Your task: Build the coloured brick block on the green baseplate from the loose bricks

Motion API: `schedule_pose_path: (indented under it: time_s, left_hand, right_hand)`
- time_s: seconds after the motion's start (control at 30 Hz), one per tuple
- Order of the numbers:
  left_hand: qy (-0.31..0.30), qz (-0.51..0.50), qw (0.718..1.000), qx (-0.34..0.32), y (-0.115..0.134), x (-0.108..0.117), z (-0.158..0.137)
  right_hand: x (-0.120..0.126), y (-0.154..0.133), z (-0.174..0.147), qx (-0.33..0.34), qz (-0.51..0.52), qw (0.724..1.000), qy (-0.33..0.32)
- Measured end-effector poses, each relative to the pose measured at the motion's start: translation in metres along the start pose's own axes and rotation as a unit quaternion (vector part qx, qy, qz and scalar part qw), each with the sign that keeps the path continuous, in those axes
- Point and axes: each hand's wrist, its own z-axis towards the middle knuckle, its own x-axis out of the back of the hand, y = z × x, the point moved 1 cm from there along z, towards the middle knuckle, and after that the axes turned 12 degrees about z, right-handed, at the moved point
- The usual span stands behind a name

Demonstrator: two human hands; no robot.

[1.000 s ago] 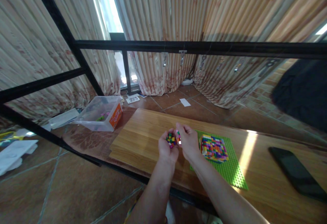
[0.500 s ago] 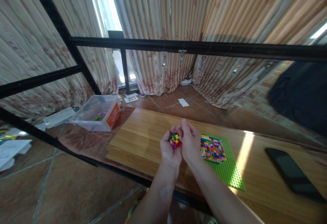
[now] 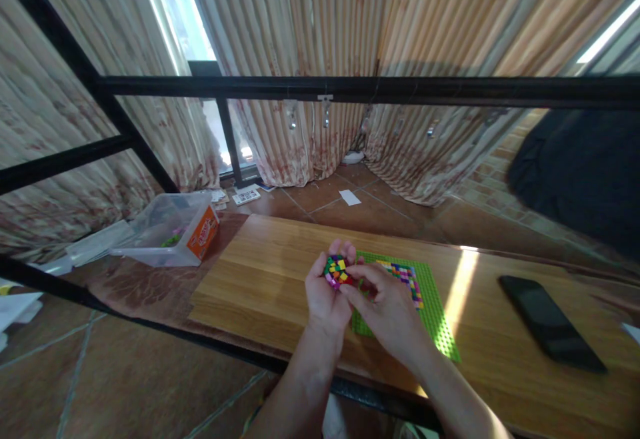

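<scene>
My left hand (image 3: 327, 299) is cupped, palm up, around a small heap of building bricks (image 3: 336, 269) in yellow, green, red, orange and purple. From the right, my right hand (image 3: 387, 302) reaches in, thumb and index finger closing on a red brick (image 3: 349, 280) at the heap's edge. Partly behind the right hand lies a green studded baseplate (image 3: 435, 299) on the wooden board. It carries a block of multicoloured bricks (image 3: 411, 277), whose near left part is hidden by that hand.
A clear plastic bin (image 3: 160, 225) with an orange label and a few bricks inside stands at the left. To the right, a black phone (image 3: 550, 322) lies on the wooden board (image 3: 270, 272). A black metal rail (image 3: 280, 87) crosses in front of the curtains.
My right hand has turned and opened out from over the left palm, its fingertips now at the heap's right side. The view has shifted slightly right.
</scene>
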Motion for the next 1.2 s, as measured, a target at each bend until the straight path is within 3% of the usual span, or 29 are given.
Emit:
schedule_pose_path:
  time_s: [0.23, 0.5, 0.63, 0.83, 1.03, 1.2]
  left_hand:
    - [0.002, 0.023, 1.0, 0.007, -0.019, -0.009, 0.005]
    - [0.111, 0.112, 0.987, 0.023, -0.031, -0.02, 0.007]
    - [0.069, 0.192, 0.978, 0.045, -0.038, -0.019, 0.005]
    - [0.011, 0.314, 0.949, -0.01, -0.051, -0.019, 0.001]
    - [0.034, 0.341, 0.937, -0.061, -0.058, -0.025, 0.002]
    - [0.045, 0.333, 0.94, -0.063, -0.059, -0.023, 0.005]
  right_hand:
    - [0.008, 0.012, -0.005, -0.017, 0.05, 0.998, 0.02]
    - [0.039, 0.022, 0.0, -0.001, 0.137, 0.986, 0.094]
    - [0.049, 0.028, 0.005, 0.017, 0.149, 0.981, 0.125]
    - [0.048, 0.032, 0.01, -0.014, 0.177, 0.971, 0.161]
    - [0.044, 0.036, 0.013, -0.067, 0.211, 0.963, 0.153]
    - [0.041, 0.035, 0.013, -0.076, 0.23, 0.959, 0.15]
